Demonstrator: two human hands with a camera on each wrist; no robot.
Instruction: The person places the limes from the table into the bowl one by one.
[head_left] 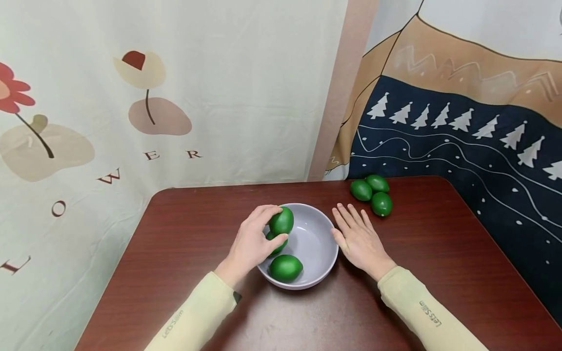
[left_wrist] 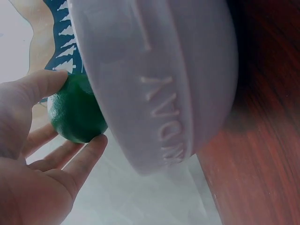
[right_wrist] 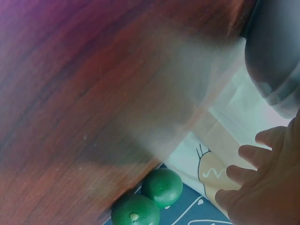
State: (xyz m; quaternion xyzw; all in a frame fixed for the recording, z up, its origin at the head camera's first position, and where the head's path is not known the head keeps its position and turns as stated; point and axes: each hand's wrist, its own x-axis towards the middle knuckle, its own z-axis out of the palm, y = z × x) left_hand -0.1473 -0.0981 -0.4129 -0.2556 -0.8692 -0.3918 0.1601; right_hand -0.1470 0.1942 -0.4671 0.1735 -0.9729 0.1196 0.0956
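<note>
My left hand [head_left: 252, 239] reaches over the left rim of a pale lavender bowl [head_left: 315, 246] and grips a green lime [head_left: 282, 221] between thumb and fingers. Seen in the left wrist view, that lime [left_wrist: 77, 112] sits at the bowl's edge with fingertips around it. A second lime [head_left: 277, 243] lies in the bowl, partly hidden by the thumb, and a third lime [head_left: 286, 268] rests near the bowl's front. My right hand [head_left: 363, 243] is spread flat, palm down, with straight fingers, its thumb right at the bowl's right rim.
Three more limes [head_left: 381, 204] sit in a cluster at the back right of the brown wooden table [head_left: 193, 229], beyond my right fingertips. Printed cloth hangings [head_left: 246, 97] stand behind the table's back edge. Raised letters run around the bowl's outside.
</note>
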